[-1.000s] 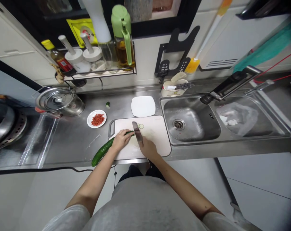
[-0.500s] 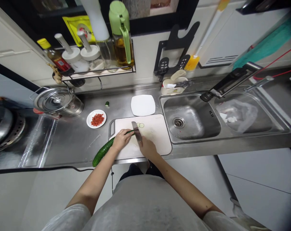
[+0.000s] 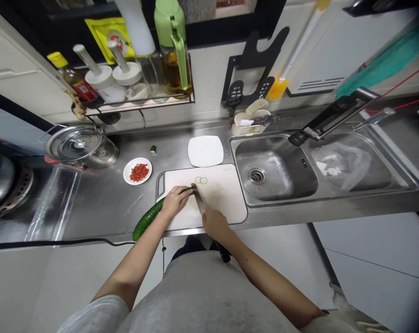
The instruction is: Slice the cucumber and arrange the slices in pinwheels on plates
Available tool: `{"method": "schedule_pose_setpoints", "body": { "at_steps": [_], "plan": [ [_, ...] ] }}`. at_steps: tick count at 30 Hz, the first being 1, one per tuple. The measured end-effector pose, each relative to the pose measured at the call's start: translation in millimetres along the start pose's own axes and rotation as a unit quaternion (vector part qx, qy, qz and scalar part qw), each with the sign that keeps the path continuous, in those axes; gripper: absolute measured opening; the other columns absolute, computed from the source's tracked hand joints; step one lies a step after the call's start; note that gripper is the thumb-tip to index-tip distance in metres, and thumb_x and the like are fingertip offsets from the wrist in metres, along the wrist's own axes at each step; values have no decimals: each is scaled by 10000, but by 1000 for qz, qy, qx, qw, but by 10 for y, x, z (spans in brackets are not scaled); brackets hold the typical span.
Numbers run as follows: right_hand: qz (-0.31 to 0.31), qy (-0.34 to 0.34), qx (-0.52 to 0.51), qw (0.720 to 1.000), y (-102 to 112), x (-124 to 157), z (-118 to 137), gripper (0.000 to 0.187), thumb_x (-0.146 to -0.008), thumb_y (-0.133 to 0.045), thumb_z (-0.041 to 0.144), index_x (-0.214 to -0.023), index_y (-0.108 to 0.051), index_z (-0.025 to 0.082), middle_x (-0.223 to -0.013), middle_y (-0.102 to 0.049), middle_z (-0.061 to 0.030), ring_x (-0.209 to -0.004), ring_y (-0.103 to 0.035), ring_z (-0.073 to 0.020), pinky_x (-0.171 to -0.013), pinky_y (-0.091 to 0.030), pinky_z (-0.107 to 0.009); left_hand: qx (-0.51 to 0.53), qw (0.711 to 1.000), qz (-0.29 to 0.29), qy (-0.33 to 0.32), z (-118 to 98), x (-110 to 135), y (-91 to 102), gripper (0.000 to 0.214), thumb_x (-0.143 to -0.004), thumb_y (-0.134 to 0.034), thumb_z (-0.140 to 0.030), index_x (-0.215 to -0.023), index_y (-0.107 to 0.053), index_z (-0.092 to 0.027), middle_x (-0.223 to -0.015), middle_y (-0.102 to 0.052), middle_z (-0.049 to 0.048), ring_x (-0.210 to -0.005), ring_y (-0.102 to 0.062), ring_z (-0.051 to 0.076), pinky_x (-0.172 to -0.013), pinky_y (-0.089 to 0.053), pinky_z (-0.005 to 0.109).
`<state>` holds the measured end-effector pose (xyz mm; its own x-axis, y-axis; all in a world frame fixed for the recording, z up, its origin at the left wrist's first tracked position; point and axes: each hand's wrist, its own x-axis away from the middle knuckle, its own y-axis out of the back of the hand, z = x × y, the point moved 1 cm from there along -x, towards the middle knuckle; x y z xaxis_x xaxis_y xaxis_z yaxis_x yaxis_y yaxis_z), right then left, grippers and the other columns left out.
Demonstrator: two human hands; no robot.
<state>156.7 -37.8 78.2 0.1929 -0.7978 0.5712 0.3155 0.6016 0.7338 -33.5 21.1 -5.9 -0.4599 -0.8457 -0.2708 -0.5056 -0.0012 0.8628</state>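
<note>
While left fingers (image 3: 183, 193) curl over the cucumber (image 3: 148, 222) (dark green), right fingers (image 3: 206, 218) clasp the knife (image 3: 199, 200).

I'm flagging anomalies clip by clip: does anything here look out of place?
Mildly odd: a small dark-green cucumber end lies on the grey metal counter, not on the white rectangular cutting board; a crumpled clear plastic bag lies in the right-hand steel sink basin, perhaps as litter. No clear damage shows.

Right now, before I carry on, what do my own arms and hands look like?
Your left hand and right hand are bare, with no gloves or watch to be seen. Both forearms are uncovered too. The short, loose sleeves are light grey, matching your plain-looking top.
</note>
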Motion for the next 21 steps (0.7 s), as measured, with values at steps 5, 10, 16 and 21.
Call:
{"method": "schedule_pose_setpoints", "body": {
  "at_steps": [5,10,16,21],
  "plan": [
    [5,-3,3,1000,-15,-37,31,300,-925,-350,173,-1152,-531,97,-1012,-668,-162,-921,-636,-227,-736,-420,-293,6,1000,1,-3,13,1,-10,301,-922,-474,-245,-1161,-656,-260,-1120,-638,70,-1040,-555,196,-902,-510,380],
    [4,-2,-21,1000,-62,-143,47,340,-906,-346,174,-1183,-532,109,-1000,-663,-155,-917,-632,-232,-747,-441,-315,10,1000,-2,-4,22,6,-20,304,-918,-478,-245,-1165,-654,-263,-1119,-641,69,-1044,-553,195,-909,-508,384],
    [-4,-11,-41,999,-125,-261,67,319,-865,-401,142,-1148,-547,125,-1001,-659,-138,-927,-632,-216,-740,-449,-294,20,1000,8,2,13,-1,-7,324,-917,-470,-232,-1187,-643,-275,-1143,-633,67,-1054,-547,197,-915,-507,390],
    [2,-13,-28,1000,-136,-320,111,314,-883,-402,149,-1172,-522,121,-1000,-659,-136,-926,-632,-203,-744,-443,-276,25,1000,11,5,16,-3,-5,332,-914,-470,-229,-1197,-637,-276,-1148,-630,69,-1059,-548,199,-921,-502,396]
  ]
}}
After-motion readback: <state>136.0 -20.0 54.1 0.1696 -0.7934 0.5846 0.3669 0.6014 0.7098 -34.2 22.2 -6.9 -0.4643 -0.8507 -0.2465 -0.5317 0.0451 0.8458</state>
